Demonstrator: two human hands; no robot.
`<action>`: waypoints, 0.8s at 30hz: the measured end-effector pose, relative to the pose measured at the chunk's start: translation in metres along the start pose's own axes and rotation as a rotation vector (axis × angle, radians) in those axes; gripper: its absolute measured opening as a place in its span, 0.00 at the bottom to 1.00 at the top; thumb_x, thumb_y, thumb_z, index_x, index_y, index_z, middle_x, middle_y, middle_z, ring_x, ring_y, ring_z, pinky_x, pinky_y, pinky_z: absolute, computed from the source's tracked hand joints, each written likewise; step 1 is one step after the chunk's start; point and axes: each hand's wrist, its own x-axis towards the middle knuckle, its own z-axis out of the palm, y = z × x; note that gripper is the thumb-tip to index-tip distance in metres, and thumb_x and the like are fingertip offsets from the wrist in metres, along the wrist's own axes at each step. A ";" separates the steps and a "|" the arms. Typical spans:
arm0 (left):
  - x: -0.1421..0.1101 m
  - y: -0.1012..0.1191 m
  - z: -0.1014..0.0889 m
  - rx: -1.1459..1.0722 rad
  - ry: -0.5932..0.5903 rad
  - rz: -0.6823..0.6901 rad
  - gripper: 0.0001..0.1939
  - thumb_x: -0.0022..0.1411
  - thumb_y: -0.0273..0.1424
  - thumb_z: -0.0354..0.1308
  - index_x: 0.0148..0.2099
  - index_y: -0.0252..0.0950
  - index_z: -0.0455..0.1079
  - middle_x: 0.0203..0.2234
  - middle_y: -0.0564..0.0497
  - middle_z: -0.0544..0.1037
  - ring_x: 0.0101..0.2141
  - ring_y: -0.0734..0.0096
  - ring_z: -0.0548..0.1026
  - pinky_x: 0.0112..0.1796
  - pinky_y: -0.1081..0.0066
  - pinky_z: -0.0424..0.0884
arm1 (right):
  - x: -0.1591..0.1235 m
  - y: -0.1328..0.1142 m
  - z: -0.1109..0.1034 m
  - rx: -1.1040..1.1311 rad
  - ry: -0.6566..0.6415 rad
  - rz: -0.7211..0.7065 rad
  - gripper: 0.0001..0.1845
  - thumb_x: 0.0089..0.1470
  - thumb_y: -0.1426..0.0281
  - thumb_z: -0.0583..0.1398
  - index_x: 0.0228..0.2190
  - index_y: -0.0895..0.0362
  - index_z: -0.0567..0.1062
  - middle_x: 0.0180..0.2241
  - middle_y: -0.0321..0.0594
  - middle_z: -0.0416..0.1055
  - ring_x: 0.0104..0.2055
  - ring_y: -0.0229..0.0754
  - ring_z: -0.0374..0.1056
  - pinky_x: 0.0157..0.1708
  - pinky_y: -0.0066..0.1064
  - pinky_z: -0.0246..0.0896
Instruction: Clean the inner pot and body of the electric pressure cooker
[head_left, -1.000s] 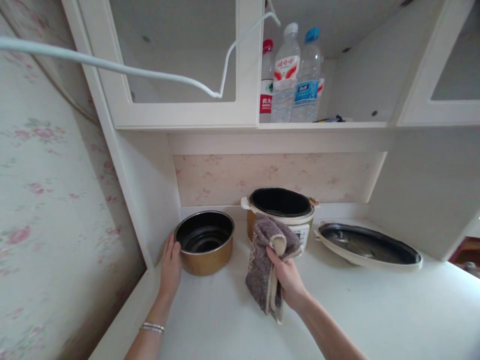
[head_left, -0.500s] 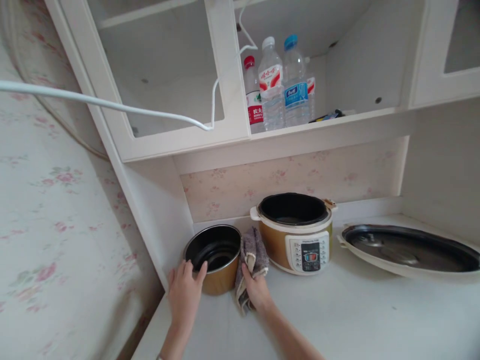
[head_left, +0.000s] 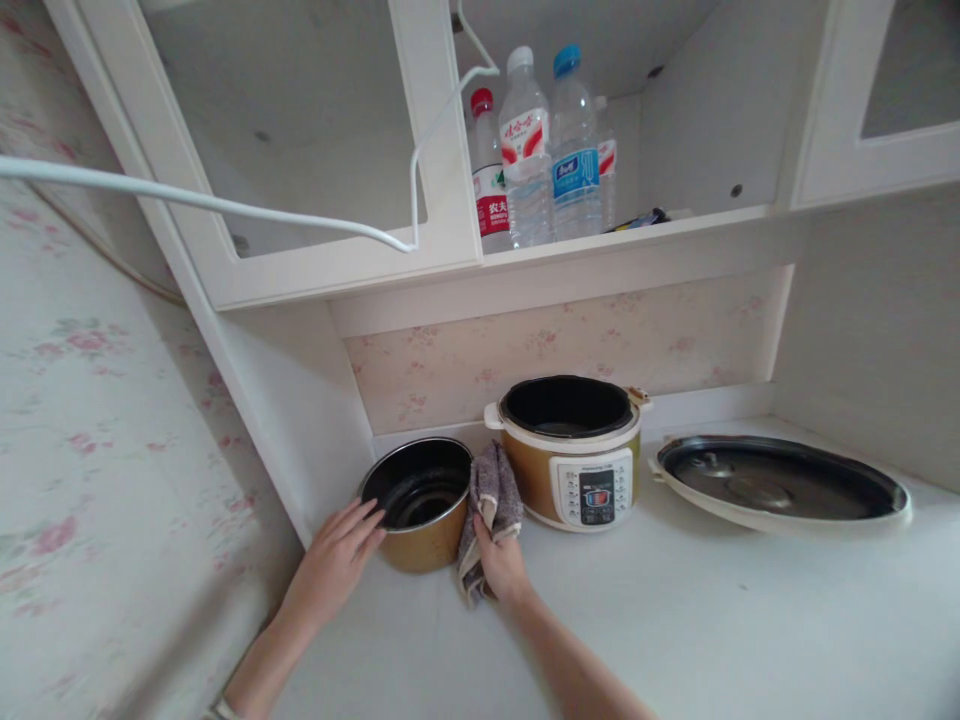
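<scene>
My left hand (head_left: 335, 560) lies against the left side of a gold inner pot (head_left: 417, 503) with a dark inside, fingers stretched along its rim. My right hand (head_left: 501, 562) grips a grey-brown cloth (head_left: 489, 498) and presses it against the pot's right side. The pot stands on the white counter (head_left: 675, 620), in the corner by the cabinet's side panel. Just right of the cloth stands the gold and white cooker body (head_left: 571, 450), open, its control panel facing me.
The cooker's lid (head_left: 780, 485) lies upside down on the counter to the right. Several water bottles (head_left: 536, 150) stand on the shelf above. A white cable (head_left: 225, 205) runs across the upper left. Flowered wallpaper covers the left wall.
The cloth came down from in front of the cooker to the pot's right side. My left hand slid round the pot's left side, its fingers reaching the rim. The view shifted.
</scene>
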 end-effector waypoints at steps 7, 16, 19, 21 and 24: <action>0.010 0.038 0.015 0.097 0.077 -0.052 0.17 0.65 0.43 0.48 0.46 0.44 0.75 0.44 0.49 0.79 0.49 0.56 0.73 0.51 0.59 0.69 | -0.001 -0.002 0.002 0.039 0.048 0.016 0.31 0.47 0.49 0.61 0.44 0.58 0.76 0.48 0.49 0.73 0.56 0.52 0.65 0.59 0.41 0.53; 0.006 0.059 0.024 -0.091 0.127 0.000 0.21 0.66 0.40 0.48 0.58 0.44 0.66 0.60 0.53 0.63 0.58 0.61 0.64 0.58 0.62 0.62 | 0.001 0.002 -0.001 0.006 0.038 -0.045 0.32 0.52 0.47 0.56 0.48 0.58 0.74 0.52 0.48 0.70 0.58 0.49 0.62 0.61 0.40 0.50; 0.021 0.011 0.007 -0.100 0.049 -0.074 0.24 0.66 0.42 0.46 0.61 0.42 0.63 0.62 0.51 0.62 0.60 0.64 0.61 0.61 0.61 0.56 | 0.001 0.002 0.000 -0.003 0.044 -0.037 0.31 0.50 0.47 0.58 0.46 0.57 0.75 0.50 0.48 0.71 0.57 0.50 0.64 0.59 0.39 0.52; 0.028 -0.014 0.004 -0.088 -0.025 -0.075 0.24 0.66 0.43 0.45 0.58 0.38 0.67 0.58 0.49 0.67 0.61 0.63 0.60 0.61 0.60 0.54 | 0.001 0.002 0.001 -0.012 0.045 -0.025 0.31 0.50 0.47 0.58 0.45 0.57 0.76 0.49 0.48 0.72 0.54 0.51 0.66 0.58 0.39 0.55; 0.028 -0.021 0.013 -0.068 -0.046 -0.086 0.23 0.66 0.43 0.43 0.54 0.38 0.71 0.56 0.47 0.70 0.58 0.62 0.64 0.60 0.60 0.57 | 0.001 0.001 0.001 -0.012 0.054 0.005 0.31 0.49 0.47 0.58 0.44 0.58 0.76 0.47 0.49 0.74 0.52 0.51 0.68 0.56 0.38 0.57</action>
